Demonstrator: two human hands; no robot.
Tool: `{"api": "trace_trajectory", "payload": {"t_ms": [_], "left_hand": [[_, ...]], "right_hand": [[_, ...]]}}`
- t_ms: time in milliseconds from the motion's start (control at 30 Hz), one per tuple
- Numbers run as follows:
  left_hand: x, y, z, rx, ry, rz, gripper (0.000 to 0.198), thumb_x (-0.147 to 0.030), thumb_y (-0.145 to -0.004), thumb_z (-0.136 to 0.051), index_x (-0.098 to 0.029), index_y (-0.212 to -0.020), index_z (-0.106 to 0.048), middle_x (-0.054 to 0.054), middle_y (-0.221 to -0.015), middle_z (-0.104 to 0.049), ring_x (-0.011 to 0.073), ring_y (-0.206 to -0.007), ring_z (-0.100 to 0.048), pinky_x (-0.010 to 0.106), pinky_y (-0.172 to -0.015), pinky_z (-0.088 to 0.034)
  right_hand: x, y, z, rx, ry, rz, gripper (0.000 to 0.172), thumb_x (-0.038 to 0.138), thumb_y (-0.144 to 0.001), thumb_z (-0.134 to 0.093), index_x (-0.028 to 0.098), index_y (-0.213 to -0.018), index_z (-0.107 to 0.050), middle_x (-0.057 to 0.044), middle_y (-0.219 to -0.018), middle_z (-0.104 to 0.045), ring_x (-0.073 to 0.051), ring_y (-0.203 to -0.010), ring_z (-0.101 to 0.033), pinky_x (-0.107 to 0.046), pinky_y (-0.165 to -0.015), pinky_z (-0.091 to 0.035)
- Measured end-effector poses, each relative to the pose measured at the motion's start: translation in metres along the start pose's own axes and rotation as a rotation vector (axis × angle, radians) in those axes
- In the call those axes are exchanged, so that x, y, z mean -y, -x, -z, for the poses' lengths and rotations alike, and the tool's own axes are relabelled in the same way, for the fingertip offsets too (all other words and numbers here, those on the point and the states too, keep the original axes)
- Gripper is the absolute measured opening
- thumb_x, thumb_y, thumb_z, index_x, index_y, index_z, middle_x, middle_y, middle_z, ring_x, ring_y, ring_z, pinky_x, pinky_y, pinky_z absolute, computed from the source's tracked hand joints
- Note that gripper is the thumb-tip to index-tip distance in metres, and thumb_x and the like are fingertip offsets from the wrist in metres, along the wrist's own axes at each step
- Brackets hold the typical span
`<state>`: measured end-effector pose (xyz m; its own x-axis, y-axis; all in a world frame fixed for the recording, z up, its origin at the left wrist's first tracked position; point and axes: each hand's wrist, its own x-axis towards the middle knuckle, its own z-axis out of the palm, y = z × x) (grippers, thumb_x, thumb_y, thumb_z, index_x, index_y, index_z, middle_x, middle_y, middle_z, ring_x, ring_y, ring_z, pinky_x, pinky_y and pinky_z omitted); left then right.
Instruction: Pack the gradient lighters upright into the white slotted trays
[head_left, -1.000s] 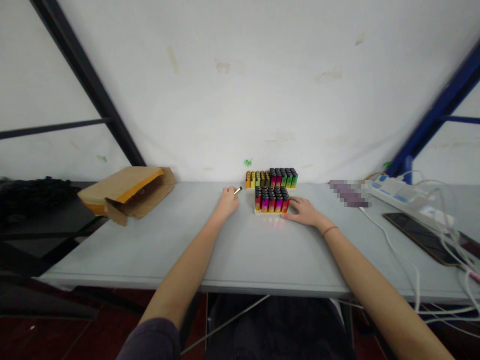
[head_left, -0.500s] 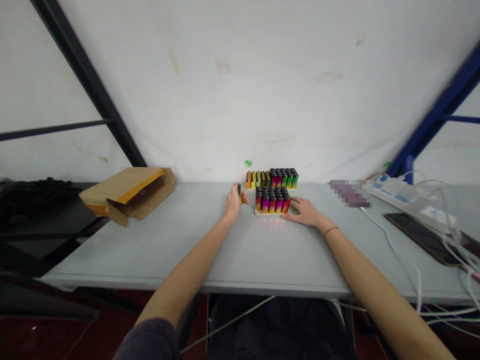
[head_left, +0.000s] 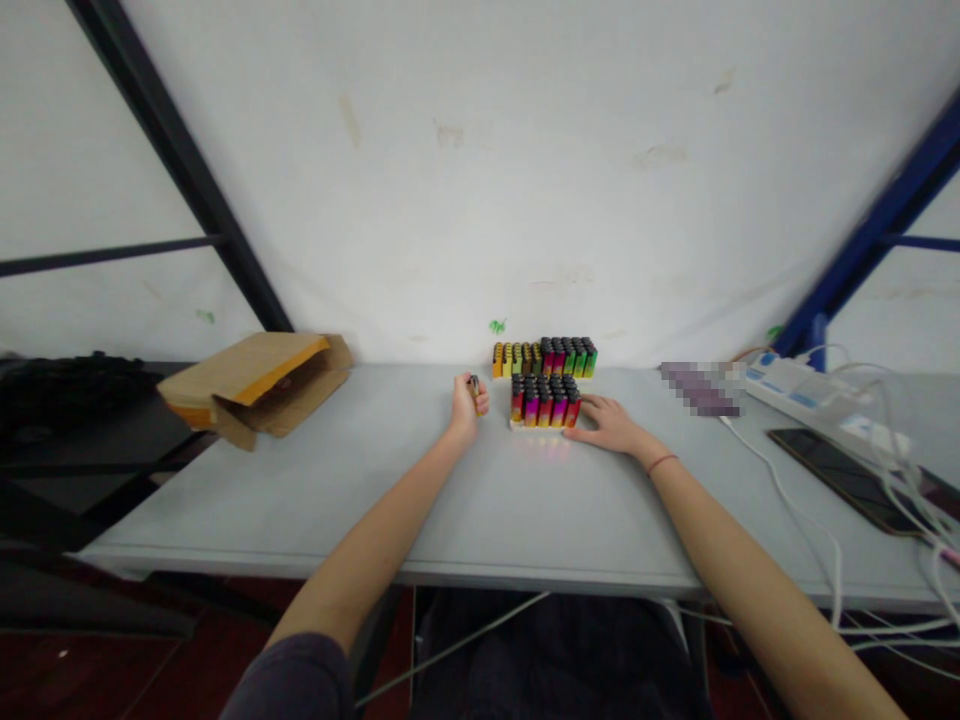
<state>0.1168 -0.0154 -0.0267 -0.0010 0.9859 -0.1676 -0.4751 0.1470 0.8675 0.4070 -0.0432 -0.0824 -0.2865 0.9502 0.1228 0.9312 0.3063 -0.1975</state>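
My left hand (head_left: 466, 402) is closed around a lighter (head_left: 475, 394) with a dark top and a yellowish body, held upright left of the lighter trays. My right hand (head_left: 611, 424) rests on the table with fingers apart, its fingertips at the right side of the front tray (head_left: 547, 428). That white tray carries several rows of red, purple and orange lighters (head_left: 545, 402) with black tops. Behind it, by the wall, stands a second group of lighters (head_left: 517, 360) in yellow, brown, pink and green.
On the left of the grey table (head_left: 360, 490) lies an open brown cardboard package (head_left: 255, 385). To the right are a black phone (head_left: 840, 478), a white power strip (head_left: 810, 395) and loose white cables (head_left: 795, 505). A blurred purple item (head_left: 701, 390) lies near the wall.
My left hand has drawn slightly left, away from the front tray, and its fingers have curled more around the lighter. My right hand and the trays have stayed in place.
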Motion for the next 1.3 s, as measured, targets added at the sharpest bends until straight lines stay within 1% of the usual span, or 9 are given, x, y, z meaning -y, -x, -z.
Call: {"api": "trace_trajectory", "payload": {"t_ms": [233,500,633,800,867,967,1067,1200,1300], "left_hand": [[0.002,0.002,-0.001,-0.002,-0.043,0.079,0.042,-0.043,-0.099,-0.034,-0.023,-0.061,-0.037,-0.009,-0.042,-0.021,0.0073,-0.034,-0.015,0.019,-0.040,-0.011],[0.007,0.001,0.001,-0.046,-0.065,0.034,0.041,-0.045,-0.097,-0.037,-0.024,-0.062,-0.034,-0.009,-0.042,-0.022,0.0080,-0.035,-0.015,0.020,-0.040,-0.012],[0.007,-0.001,0.000,0.019,-0.033,-0.009,0.044,-0.048,-0.099,-0.036,-0.023,-0.064,-0.042,-0.008,-0.044,-0.028,0.0079,-0.035,-0.022,0.019,-0.041,-0.020],[0.007,-0.004,-0.005,0.038,-0.026,-0.112,0.046,-0.051,-0.101,-0.039,-0.021,-0.067,-0.048,-0.002,-0.051,-0.051,0.0097,-0.047,-0.049,0.019,-0.054,-0.043],[0.007,-0.003,-0.005,0.042,-0.035,-0.131,0.046,-0.054,-0.100,-0.041,-0.021,-0.067,-0.047,-0.002,-0.052,-0.052,0.0102,-0.048,-0.051,0.020,-0.055,-0.045],[0.006,-0.001,-0.004,0.059,-0.079,-0.049,0.046,-0.056,-0.099,-0.042,-0.023,-0.066,-0.043,-0.007,-0.046,-0.037,0.0085,-0.038,-0.034,0.019,-0.044,-0.031],[0.005,0.003,-0.002,0.007,-0.129,0.009,0.041,-0.052,-0.098,-0.038,-0.024,-0.069,-0.043,-0.010,-0.043,-0.024,0.0084,-0.034,-0.018,0.020,-0.039,-0.014],[0.007,0.008,-0.003,-0.004,-0.164,-0.091,0.029,-0.045,-0.096,-0.038,-0.023,-0.083,-0.053,-0.012,-0.044,-0.025,0.0088,-0.034,-0.016,0.019,-0.041,-0.010],[0.009,0.011,-0.003,0.013,-0.176,-0.114,0.027,-0.038,-0.097,-0.034,-0.023,-0.087,-0.054,-0.012,-0.044,-0.024,0.0090,-0.034,-0.016,0.018,-0.041,-0.010]], "right_hand": [[0.000,0.000,0.000,0.007,0.013,-0.013,0.089,0.083,-0.091,-0.052,0.018,-0.149,-0.060,-0.018,-0.160,-0.052,-0.039,-0.148,-0.047,-0.050,-0.124,-0.034],[0.003,0.001,0.002,0.019,0.007,-0.020,0.088,0.082,-0.092,-0.052,0.016,-0.150,-0.060,-0.019,-0.161,-0.051,-0.039,-0.149,-0.046,-0.051,-0.125,-0.033],[0.003,0.001,0.003,0.022,0.001,-0.014,0.088,0.081,-0.092,-0.052,0.015,-0.150,-0.059,-0.020,-0.161,-0.050,-0.039,-0.149,-0.045,-0.051,-0.124,-0.033],[0.003,0.002,0.004,0.012,-0.007,-0.002,0.086,0.081,-0.092,-0.052,0.018,-0.150,-0.059,-0.018,-0.161,-0.051,-0.040,-0.149,-0.046,-0.052,-0.123,-0.035],[0.003,0.002,0.003,0.011,-0.003,-0.003,0.085,0.081,-0.092,-0.052,0.018,-0.150,-0.060,-0.018,-0.161,-0.051,-0.040,-0.149,-0.046,-0.052,-0.123,-0.035],[0.002,0.001,0.002,0.012,-0.002,-0.001,0.086,0.081,-0.092,-0.052,0.018,-0.150,-0.060,-0.018,-0.161,-0.051,-0.039,-0.149,-0.046,-0.051,-0.123,-0.035],[0.001,0.001,0.002,0.012,-0.011,0.007,0.086,0.081,-0.091,-0.053,0.018,-0.149,-0.060,-0.018,-0.161,-0.052,-0.039,-0.148,-0.046,-0.052,-0.123,-0.035],[0.001,0.001,0.003,0.014,-0.014,0.013,0.088,0.082,-0.092,-0.051,0.016,-0.149,-0.060,-0.019,-0.161,-0.051,-0.039,-0.148,-0.046,-0.052,-0.123,-0.035],[0.001,0.001,0.003,0.018,-0.013,0.012,0.089,0.082,-0.091,-0.051,0.016,-0.150,-0.059,-0.019,-0.161,-0.051,-0.039,-0.148,-0.046,-0.051,-0.123,-0.035]]}}
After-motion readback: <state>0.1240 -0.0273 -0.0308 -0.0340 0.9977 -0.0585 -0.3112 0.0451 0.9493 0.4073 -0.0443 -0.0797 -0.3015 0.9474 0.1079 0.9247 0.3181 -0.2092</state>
